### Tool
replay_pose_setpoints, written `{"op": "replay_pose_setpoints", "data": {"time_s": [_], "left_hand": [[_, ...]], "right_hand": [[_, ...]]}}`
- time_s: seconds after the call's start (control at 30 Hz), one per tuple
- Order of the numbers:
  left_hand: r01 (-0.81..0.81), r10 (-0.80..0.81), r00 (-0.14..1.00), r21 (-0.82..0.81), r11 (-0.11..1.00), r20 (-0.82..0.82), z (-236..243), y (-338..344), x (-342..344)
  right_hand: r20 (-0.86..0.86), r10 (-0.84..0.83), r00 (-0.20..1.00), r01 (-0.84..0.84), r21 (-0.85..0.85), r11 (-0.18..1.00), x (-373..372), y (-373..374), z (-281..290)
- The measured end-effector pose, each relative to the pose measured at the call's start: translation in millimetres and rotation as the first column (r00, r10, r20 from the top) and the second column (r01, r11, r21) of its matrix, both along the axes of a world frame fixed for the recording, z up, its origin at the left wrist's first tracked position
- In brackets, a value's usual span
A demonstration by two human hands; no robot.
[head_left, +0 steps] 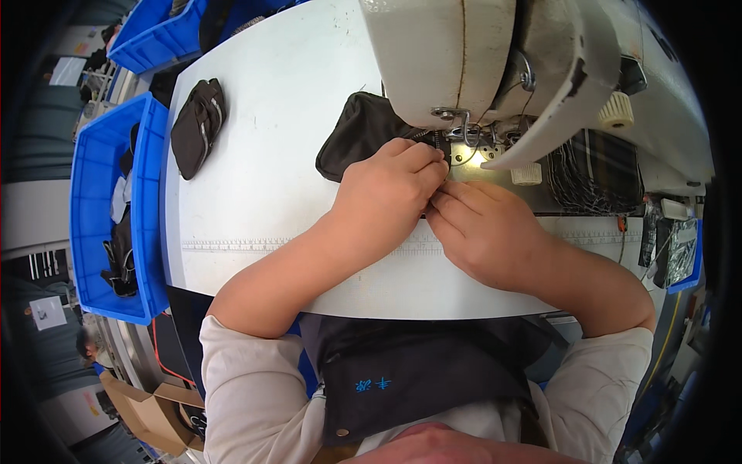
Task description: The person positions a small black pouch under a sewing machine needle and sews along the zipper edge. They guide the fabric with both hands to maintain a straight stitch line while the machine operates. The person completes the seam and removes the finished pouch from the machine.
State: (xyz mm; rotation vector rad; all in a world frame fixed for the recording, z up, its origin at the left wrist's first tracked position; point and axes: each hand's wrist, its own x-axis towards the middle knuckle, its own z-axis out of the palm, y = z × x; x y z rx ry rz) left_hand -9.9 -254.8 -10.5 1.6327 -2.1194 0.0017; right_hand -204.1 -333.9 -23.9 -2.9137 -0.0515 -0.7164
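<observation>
A dark fabric pouch [352,138] lies on the white sewing table, its right end tucked close to the foot of a sewing machine [444,58]. My left hand [389,189] rests over the pouch's near edge, fingers bent and pressed together on the cloth by a zipper. Against it, fingertips almost meeting, my right hand [491,232] pinches the edge nearest me. The fingers hide the exact spot they hold. Just right of the pouch, a lamp lights the metal needle plate [466,155].
A second dark zippered pouch [197,127] lies at the table's far left. Stacked black fabric pieces [591,178] sit right of the needle. Blue bins [148,232] [158,50] flank the left edge, one holding dark cloth. A cardboard box [143,414] stands lower left.
</observation>
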Motion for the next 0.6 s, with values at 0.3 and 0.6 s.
{"op": "replay_pose_setpoints", "data": {"time_s": [0.3,0.6], "left_hand": [[0.134,-0.117,0.960,-0.053,0.990,0.253,12,-1,12],[0.068,-0.075,0.991,0.072,0.995,0.112,11,7,4]], "right_hand": [[0.067,-0.010,0.998,0.012,-0.024,1.000,3,2,-2],[-0.017,0.000,1.000,0.000,-0.032,0.999,-4,-1,1]]}}
